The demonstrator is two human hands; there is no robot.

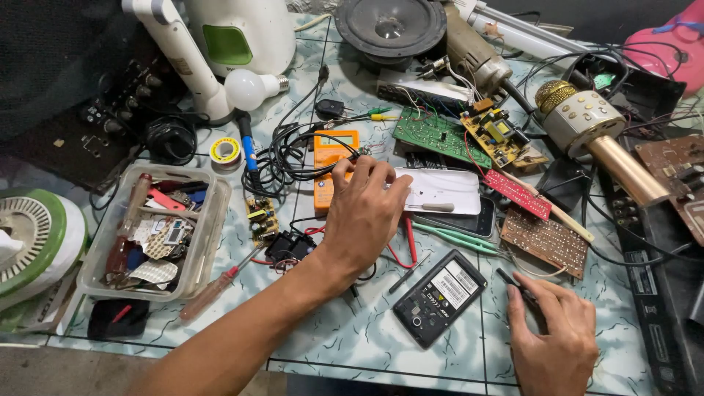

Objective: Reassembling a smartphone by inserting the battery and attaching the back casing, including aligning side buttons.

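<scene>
Left hand point(364, 213) pinching wires at orange multimeter point(331, 165), right hand point(554, 334) gripping small black tool point(515, 284) beside phone point(438, 297).

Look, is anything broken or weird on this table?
Yes. The black phone lies face down with its back cover off, insides showing. Bare circuit boards sit loose among tangled wires, out of their cases.

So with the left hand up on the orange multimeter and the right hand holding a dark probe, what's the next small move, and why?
Probably bring the right hand and its dark probe left to the opened black phone. The phone lies back-up just beside that hand, while the left hand already rests its fingertips on the orange multimeter.
</scene>
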